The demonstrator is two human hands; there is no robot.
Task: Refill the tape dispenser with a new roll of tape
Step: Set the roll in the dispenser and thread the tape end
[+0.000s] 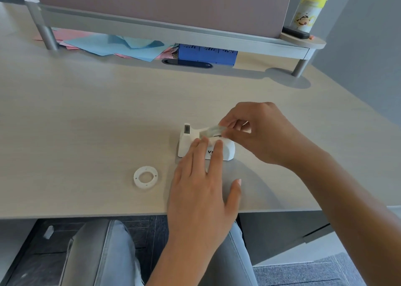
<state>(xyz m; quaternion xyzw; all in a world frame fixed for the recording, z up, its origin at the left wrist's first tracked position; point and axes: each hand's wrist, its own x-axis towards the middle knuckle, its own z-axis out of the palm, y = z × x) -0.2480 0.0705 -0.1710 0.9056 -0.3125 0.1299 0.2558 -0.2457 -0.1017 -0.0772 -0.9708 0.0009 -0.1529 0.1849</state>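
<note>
dispenser: white tape dispenser (186,143) sits on the desk (108,112) near your front edge; cutter end points left
tape: clear roll of tape (213,130) at the dispenser's cradle, mostly hidden by your fingers; cannot tell if seated
right hand: your right hand (258,131) pinches the roll from above, fingers clamped on it
left hand: your left hand (201,190) lies flat, fingers spread, tips pressing the dispenser's near side; grasps nothing
spare ring: white empty core (145,179) lies flat left of the dispenser, apart from it
background: blue papers (104,45) under the shelf (173,28); yellow-lidded canister (308,12) at its right end
</note>
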